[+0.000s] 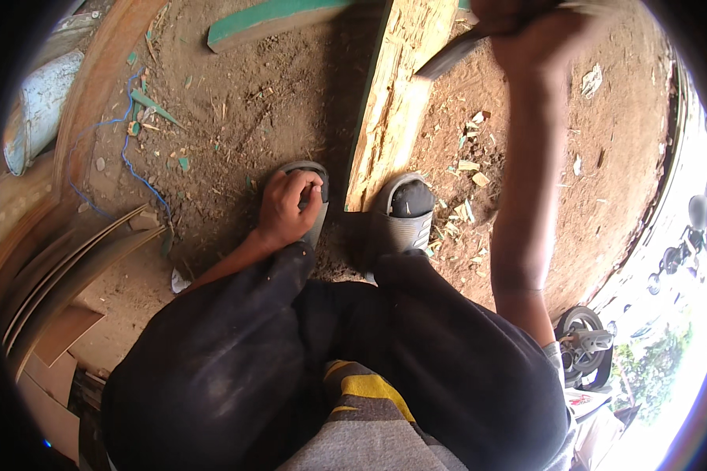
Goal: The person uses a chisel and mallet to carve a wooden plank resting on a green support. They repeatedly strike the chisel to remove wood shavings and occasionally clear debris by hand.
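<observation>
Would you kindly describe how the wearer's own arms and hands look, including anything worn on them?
The left hand and right hand look ungloved; both forearms are bare, with no watch visible. A grey sleeve edge shows near the right elbow. Motion blur hides the right hand's details.

The long pale wooden beam (pixel 397 102) has a rough, splintered, matt face and a smoother green-painted side. The dark blade-like tool (pixel 452 55) looks metal, blurred. Dry, rough wood chips (pixel 469 166) litter the matt, grainy brown soil (pixel 243 102). The black trousers (pixel 212 337) are matt cloth; the grey-and-yellow shirt (pixel 361 443) is soft knit-like fabric.
</observation>
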